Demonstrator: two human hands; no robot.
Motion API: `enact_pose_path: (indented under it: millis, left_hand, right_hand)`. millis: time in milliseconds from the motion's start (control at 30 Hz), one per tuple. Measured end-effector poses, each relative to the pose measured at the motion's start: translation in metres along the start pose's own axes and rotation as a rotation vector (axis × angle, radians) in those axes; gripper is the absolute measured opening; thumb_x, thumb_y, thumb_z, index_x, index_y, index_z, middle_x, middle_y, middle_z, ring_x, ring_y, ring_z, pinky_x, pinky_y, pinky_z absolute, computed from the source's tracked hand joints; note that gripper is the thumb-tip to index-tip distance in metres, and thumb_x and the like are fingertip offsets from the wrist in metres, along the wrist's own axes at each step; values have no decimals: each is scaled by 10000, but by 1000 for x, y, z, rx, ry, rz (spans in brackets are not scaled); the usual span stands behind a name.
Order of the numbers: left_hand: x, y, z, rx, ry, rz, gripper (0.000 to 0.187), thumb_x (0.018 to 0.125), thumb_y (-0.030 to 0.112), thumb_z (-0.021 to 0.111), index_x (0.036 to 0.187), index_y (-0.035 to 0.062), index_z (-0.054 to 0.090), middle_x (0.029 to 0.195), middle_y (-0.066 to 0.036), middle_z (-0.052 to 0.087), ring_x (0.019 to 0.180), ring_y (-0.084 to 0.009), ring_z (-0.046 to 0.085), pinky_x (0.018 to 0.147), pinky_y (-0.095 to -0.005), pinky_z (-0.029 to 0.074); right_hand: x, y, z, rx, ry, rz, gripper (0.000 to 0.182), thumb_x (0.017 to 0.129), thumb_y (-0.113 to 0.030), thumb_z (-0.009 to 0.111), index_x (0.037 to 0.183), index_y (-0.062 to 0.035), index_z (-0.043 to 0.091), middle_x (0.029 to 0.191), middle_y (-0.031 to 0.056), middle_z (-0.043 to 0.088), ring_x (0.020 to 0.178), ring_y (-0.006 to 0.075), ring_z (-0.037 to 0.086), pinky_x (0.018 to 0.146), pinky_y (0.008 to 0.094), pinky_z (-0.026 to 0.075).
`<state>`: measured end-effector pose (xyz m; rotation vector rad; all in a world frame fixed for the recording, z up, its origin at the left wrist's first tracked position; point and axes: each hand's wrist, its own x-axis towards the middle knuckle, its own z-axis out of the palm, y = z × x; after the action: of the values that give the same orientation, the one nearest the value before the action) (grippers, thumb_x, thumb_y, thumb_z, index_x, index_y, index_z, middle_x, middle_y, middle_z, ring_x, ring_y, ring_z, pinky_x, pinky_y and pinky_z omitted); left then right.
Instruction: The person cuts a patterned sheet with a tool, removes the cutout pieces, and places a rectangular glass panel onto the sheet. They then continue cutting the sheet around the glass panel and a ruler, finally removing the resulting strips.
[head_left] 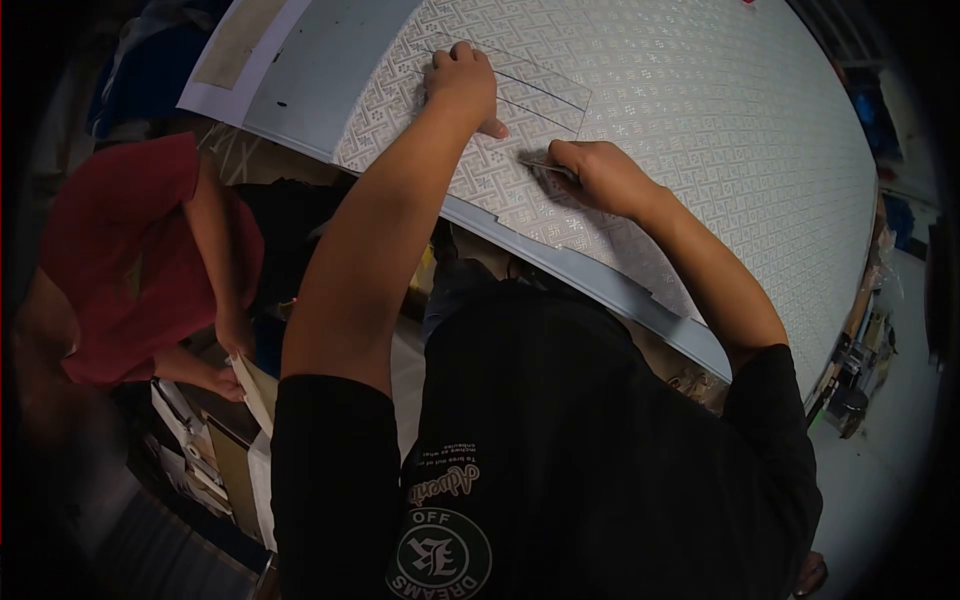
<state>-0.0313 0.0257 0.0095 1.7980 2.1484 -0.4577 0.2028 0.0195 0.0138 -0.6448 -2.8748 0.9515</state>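
Note:
Pale fabric (pixel 680 110) with a woven geometric pattern is spread over the work table. A clear flat ruler (pixel 545 97) with dark parallel lines lies on it. My left hand (pixel 462 85) presses down on the ruler's left part, fingers bent at the tips and thumb stretched out toward me onto the fabric. To the right and nearer me, my right hand (pixel 605 178) is closed around a knife (pixel 548 166), its thin pointed end aimed left, low over the fabric. Most of the knife's handle is hidden in my fingers.
The table's grey edge (pixel 590 265) runs just before my body. At the left end lie a grey panel (pixel 310 75) and white sheet (pixel 205 98). A person in a red shirt (pixel 150 260) holds a pale board (pixel 257 392) at left. Tools (pixel 860 370) sit off the right edge.

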Motion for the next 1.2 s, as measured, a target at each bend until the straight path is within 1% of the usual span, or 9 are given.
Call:
enact_pose_path:
  millis: [267,500,600,700,767,867,967,1100,1200]
  left_hand:
    - [9,-7,2,-27,-15,30,1284,579,632,946,1529,-11,369,1508,-144,398,1385,-382,399,1049,-503,512]
    - [8,-9,-6,45,-84,64,1307,604,660,916,1539,-39,329,1537,-167,420,1411,-381,416,1079,-484,503]
    - [12,-13,1,21,-28,90,1260,580,666,927,1514,5,398,1517,-139,438,1389,-381,411,1057,-550,467]
    - [14,-20,-1,23,-29,113,1208,617,622,929,1510,4,400,1513,-154,466,1357,-389,490,1057,-525,481]
    - [23,-36,-2,30,-67,299,1001,709,449,930,1459,0,442,1421,-158,579,1278,-358,600,1032,-475,509]
    - [51,-74,2,44,-120,526,840,765,235,901,1434,6,447,1381,-215,591,1223,-387,619,1015,-425,520]
    - [33,-78,-18,45,-87,567,814,756,160,890,1435,28,460,1351,-203,619,1237,-373,612,990,-446,524]
    - [44,-92,-9,24,-72,631,846,757,172,881,1470,30,448,1321,-206,640,1261,-373,593,1010,-439,511]
    - [53,-100,7,-5,157,741,751,726,243,908,1338,38,523,1189,-127,703,1158,-333,662,991,-438,513]
  right_hand:
    - [11,-12,2,-97,-36,88,170,883,-82,699,963,-44,554,818,182,674,795,409,673,673,482,529]
    - [16,-9,33,66,212,-11,116,903,-77,631,966,-29,545,825,184,636,765,399,643,661,485,513]
    - [43,-17,50,103,286,-19,137,907,-78,633,1015,-40,558,833,178,630,782,394,643,674,482,519]
    - [55,-23,52,93,311,1,156,901,-73,642,1031,-49,558,834,173,628,799,392,644,691,481,523]
    - [59,-24,50,73,292,21,156,898,-71,644,1024,-52,555,838,172,628,810,392,644,701,481,525]
    - [55,-23,48,56,222,37,142,900,-75,639,1007,-52,549,851,175,632,822,391,644,710,483,522]
    - [68,-28,48,77,209,50,135,895,-74,635,990,-52,542,856,176,633,825,394,644,706,494,513]
    - [104,-40,62,85,269,37,150,888,-71,631,991,-45,525,844,191,642,809,408,645,690,510,499]
    - [133,-45,75,114,331,39,144,897,-71,616,992,-38,514,834,208,642,789,427,638,679,517,497]
